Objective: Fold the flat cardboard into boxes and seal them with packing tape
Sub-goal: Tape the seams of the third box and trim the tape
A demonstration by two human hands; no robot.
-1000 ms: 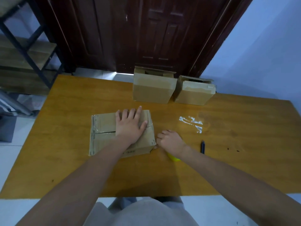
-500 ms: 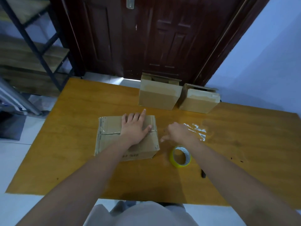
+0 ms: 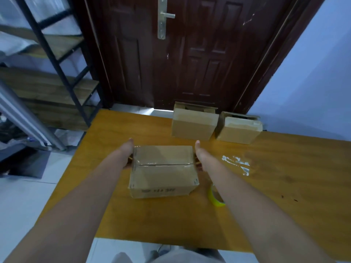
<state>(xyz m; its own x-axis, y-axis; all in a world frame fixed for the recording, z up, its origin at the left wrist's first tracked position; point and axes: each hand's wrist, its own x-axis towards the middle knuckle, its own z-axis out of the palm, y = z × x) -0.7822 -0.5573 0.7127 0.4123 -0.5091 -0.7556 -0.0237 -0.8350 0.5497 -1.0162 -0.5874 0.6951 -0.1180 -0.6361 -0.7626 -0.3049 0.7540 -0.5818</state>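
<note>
A taped cardboard box (image 3: 163,171) sits in the middle of the wooden table (image 3: 284,186), its top seam covered with clear tape. My left hand (image 3: 128,154) grips its left end and my right hand (image 3: 199,156) grips its right end. Both thumbs lie along the top edges, and the fingers are mostly hidden behind the box's sides. A yellow-green roll of packing tape (image 3: 216,196) lies on the table just under my right forearm, partly hidden by it.
Two more cardboard boxes (image 3: 193,124) (image 3: 239,128) stand at the table's far edge, in front of a dark door (image 3: 190,54). Scraps of clear tape (image 3: 235,164) stick to the table right of the box. A metal shelf (image 3: 57,63) stands at the left.
My left hand left the box top and went to its left end. My right hand let go of the tape roll and took the right end. The camera tilted upward.
</note>
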